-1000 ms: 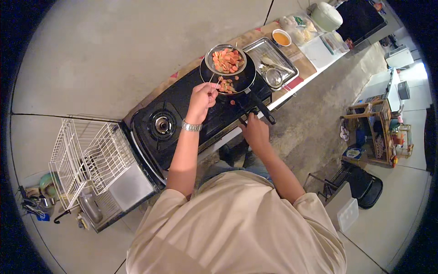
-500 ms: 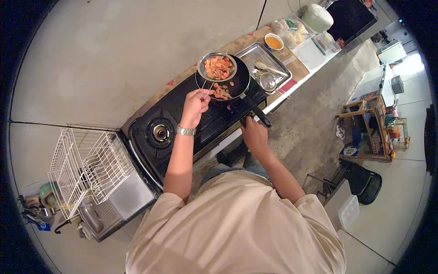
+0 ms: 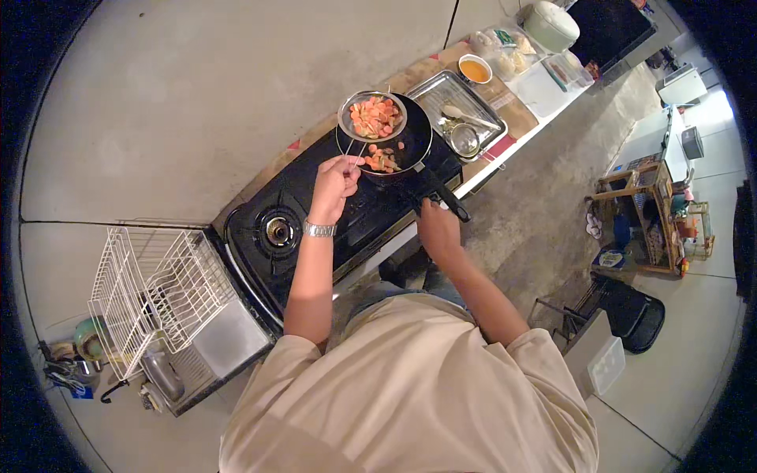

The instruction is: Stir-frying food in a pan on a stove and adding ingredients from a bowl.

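Observation:
My left hand [image 3: 337, 177], wearing a metal watch, grips the wire handle of a mesh strainer [image 3: 373, 118] holding sliced carrot. The strainer is over a black frying pan [image 3: 410, 126], where more orange pieces [image 3: 382, 160] lie. The pan sits on a black gas stove [image 3: 236, 225], its handle [image 3: 448, 201] pointing toward the lower right. My right hand [image 3: 436, 227] is closed at the stove's front beneath that handle, on something dark that I cannot make out. A steel tray [image 3: 426, 94] beside the pan holds a wooden spoon and a small strainer.
A wire dish rack [image 3: 154, 299] stands left of the stove. A bowl of orange liquid [image 3: 475, 69], food containers [image 3: 512, 51] and a pale pot [image 3: 550, 27] line the counter. Across the floor are a wooden cart [image 3: 654, 221] and a black folding chair [image 3: 631, 315].
The whole view has shifted slightly, putting stove, pan and strainer a little left and lower than a second ago. Both hands keep their holds, with little movement relative to the pan.

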Action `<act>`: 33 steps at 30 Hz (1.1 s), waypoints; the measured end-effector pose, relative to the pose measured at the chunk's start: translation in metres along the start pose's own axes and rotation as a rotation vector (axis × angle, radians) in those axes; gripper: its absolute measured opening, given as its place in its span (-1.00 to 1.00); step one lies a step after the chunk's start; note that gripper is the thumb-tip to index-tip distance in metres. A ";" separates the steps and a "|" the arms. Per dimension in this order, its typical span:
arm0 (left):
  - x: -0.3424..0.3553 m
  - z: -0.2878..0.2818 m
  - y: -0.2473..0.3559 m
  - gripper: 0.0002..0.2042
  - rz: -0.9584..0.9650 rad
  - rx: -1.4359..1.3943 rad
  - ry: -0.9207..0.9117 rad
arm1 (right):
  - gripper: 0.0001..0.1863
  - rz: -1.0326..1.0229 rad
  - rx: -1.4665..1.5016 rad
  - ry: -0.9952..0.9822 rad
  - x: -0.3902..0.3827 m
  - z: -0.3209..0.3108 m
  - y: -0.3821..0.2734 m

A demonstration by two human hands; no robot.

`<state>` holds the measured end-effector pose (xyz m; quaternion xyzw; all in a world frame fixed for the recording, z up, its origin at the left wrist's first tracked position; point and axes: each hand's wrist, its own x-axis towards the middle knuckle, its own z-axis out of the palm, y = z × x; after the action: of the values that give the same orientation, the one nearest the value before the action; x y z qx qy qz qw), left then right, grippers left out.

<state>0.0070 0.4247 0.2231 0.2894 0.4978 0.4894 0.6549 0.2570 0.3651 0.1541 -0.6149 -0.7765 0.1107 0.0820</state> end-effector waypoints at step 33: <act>-0.040 0.037 -0.011 -0.71 -0.010 -0.118 0.248 | -0.53 -0.181 0.211 -0.165 0.170 -0.205 0.093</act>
<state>0.0448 0.3871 0.2407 0.1850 0.5467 0.5468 0.6065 0.3586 0.5651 0.3244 -0.5190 -0.8170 0.2341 0.0917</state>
